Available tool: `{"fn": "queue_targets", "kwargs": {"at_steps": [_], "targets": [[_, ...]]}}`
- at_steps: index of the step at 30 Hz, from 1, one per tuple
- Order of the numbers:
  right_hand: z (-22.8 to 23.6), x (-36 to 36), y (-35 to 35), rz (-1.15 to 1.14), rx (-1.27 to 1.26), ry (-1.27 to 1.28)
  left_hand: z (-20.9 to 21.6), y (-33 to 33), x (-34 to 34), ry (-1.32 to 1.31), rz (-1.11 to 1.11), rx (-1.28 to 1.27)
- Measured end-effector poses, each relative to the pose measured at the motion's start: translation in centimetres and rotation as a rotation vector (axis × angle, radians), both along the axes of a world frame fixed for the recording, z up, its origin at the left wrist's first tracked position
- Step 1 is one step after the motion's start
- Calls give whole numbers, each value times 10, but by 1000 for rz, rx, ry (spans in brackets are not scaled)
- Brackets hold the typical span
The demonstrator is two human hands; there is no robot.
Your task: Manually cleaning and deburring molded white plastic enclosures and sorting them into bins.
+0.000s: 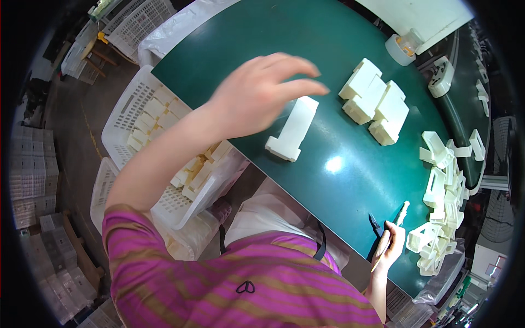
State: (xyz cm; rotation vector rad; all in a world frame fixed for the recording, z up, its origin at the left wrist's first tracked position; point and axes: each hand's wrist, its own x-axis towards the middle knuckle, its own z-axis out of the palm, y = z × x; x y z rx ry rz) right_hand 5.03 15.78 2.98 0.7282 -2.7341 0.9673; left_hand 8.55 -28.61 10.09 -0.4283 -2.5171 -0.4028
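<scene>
My left hand [260, 90] is slightly blurred and reaches over the table, thumb and fingers apart, with nothing in it. Just beyond its thumb a long white plastic part [295, 131] lies on the green tabletop; whether they touch I cannot tell. At the table's near right edge my right hand [391, 243] is closed around a dark, pointed tool [375, 223]. A slim cream-coloured piece [403, 212] sticks out past its fingers, and the grip hides where it ends. To the right of this hand lies a heap of white plastic parts [436, 202].
Two blocks of stacked white parts [376, 101] stand on the green table [229, 49]. A tape roll [402, 50] sits at the far edge, near a power strip [441, 76]. White crates [128, 106] of similar parts stand at my left, below table height.
</scene>
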Motion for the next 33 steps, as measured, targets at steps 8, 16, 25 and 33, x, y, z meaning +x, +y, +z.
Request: {"fn": "queue_targets", "kwargs": {"at_steps": [8, 16, 25, 33], "targets": [[-6, 1, -4, 28, -49, 22, -28, 35, -153, -716, 459, 406], [-3, 7, -1, 14, 24, 28, -13, -82, -77, -355, 133, 1287], [-8, 2, 5, 2, 80, 7, -25, -161, 234, -176, 497, 1780], [-15, 1, 10, -2, 41, -18, -185, -143, 240, -432, 883, 1283]]}}
